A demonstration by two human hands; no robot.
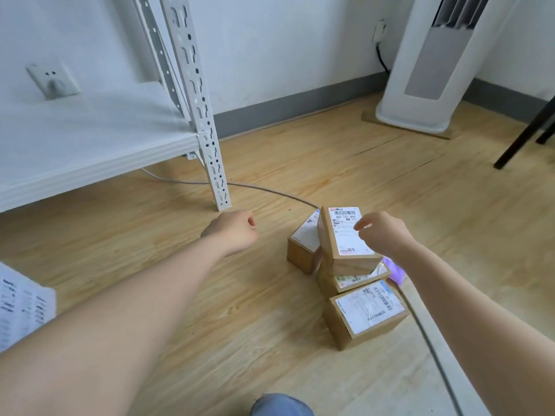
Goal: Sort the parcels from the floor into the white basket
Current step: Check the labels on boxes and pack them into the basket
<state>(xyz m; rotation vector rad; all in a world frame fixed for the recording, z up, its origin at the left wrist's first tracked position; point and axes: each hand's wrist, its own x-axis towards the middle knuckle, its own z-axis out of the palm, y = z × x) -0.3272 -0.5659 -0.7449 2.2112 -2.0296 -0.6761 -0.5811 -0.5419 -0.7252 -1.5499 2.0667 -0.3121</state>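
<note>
Right hand point(383, 234) hovers over the top parcel point(348, 235), fingers loosely curled, thumb and forefinger narrowly apart at its label, holding nothing; contact can't be told. Left hand point(232, 232) is a loose empty fist, well left of that parcel. Top parcel sits tilted on 3 other brown boxes point(365, 313) on wood floor point(240, 310). White rack leg point(220, 190) stands behind-left.

Matt cardboard parcels point(348, 235), wood-look floor point(210, 280)
</note>
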